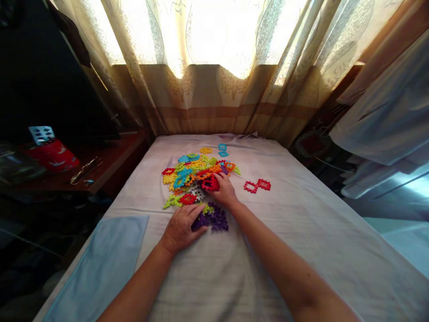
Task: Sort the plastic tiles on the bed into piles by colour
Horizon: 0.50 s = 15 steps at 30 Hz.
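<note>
A heap of notched plastic building pieces in several colours [196, 166] lies on the sheet. At its right side, my right hand [224, 191] has its fingers closed on a red notched piece [210, 183]; part of the piece is behind the fingers. My left hand [183, 226] rests at the near edge of the heap, thumb and fingers apart, touching purple pieces [218, 219]. Just beyond the left hand lie a red piece [187, 199] and a lime-green piece [172, 201]. A white piece [197, 193] sits between the two hands.
Two red pieces [257, 185] lie apart to the right, and two blue pieces [223, 150] at the back. A light-blue cloth [110, 255] covers the bed's left edge. Curtains [217, 94] hang behind; a wooden desk [114, 161] stands left, hanging clothes [385, 103] right.
</note>
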Each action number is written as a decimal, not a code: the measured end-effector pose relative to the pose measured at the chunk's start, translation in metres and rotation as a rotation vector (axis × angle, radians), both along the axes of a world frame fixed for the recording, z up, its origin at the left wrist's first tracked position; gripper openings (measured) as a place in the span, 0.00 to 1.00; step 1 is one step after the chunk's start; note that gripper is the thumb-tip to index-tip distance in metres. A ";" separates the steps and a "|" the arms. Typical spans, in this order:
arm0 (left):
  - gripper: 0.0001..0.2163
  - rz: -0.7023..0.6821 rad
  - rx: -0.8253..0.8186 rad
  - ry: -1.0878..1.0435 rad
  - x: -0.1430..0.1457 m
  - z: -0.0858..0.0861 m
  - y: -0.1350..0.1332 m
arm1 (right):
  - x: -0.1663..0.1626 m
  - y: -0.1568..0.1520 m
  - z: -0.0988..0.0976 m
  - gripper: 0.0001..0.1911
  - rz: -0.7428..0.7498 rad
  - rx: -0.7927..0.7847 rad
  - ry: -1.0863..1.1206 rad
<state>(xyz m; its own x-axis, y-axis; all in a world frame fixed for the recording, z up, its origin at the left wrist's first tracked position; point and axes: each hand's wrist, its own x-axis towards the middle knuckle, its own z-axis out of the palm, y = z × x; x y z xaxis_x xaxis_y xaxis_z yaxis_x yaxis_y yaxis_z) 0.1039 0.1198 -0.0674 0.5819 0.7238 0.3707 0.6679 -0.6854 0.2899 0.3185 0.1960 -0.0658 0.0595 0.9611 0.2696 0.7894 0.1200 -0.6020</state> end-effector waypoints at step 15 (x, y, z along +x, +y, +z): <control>0.19 0.270 0.378 -0.206 -0.002 0.001 0.011 | 0.155 -0.032 -0.002 0.29 -0.747 -0.213 -0.262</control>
<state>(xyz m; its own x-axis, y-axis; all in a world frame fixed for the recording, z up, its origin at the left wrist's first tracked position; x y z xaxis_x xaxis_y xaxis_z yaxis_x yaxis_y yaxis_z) 0.1017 0.1312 -0.0668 0.2795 0.6317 0.7231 0.7910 -0.5784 0.1995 0.4736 0.1638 -0.0680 0.6646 0.7252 0.1802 0.7342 -0.5890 -0.3377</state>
